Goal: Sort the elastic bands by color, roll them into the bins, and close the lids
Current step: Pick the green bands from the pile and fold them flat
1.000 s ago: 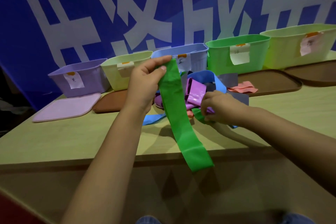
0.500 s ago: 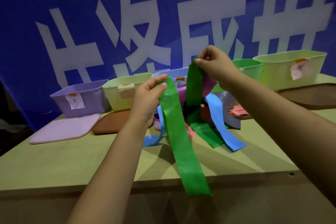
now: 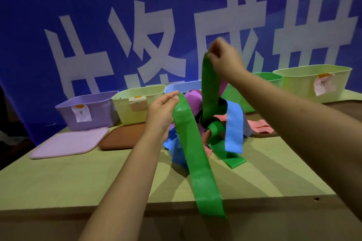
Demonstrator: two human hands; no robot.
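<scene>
Pinching one green band (image 3: 197, 154) at its top, your left hand (image 3: 163, 112) lets it hang past the table (image 3: 78, 178) edge. Your right hand (image 3: 225, 58), raised and blurred, pinches a second green band (image 3: 210, 92) lifted from the mixed pile (image 3: 195, 103) before the bins (image 3: 137, 103).

Right hand (image 3: 225, 58) motion-blurred, grip unclear. Blue bin (image 3: 182, 87) and green bin (image 3: 268, 78) mostly hidden behind bands, arm. Bin label (image 3: 81, 113) txt illegible.

Bins (image 3: 137, 103) line the table's (image 3: 78, 178) back; bands (image 3: 195, 143) heaped before them.
</scene>
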